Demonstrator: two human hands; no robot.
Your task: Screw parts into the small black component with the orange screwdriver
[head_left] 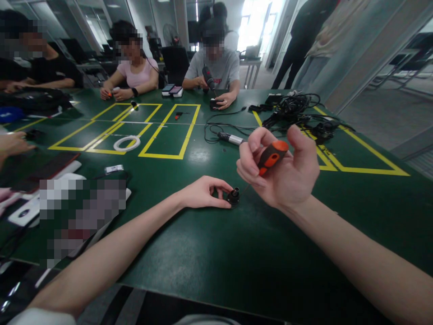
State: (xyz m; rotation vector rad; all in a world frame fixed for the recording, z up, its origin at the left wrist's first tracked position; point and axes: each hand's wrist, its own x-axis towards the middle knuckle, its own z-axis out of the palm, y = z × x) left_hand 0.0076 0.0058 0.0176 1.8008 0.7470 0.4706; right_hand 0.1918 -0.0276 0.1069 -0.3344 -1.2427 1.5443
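Note:
My left hand [206,192] rests on the green table and pinches a small round black part [233,197] between thumb and fingers. A short metal tube stands up from the middle of that part. To the right and higher, my right hand [280,167] is wrapped round the orange and black handle of a screwdriver [273,155]. Its thin shaft slants down and left toward the black part. Whether the tip touches the part I cannot tell.
A grey and black cylindrical tool [230,138] with a cable lies beyond my hands. Tangled black cables [294,108] lie at the back right. A white ring [126,143] sits on yellow tape lines. Co-workers sit opposite, one holding a power drill [209,77].

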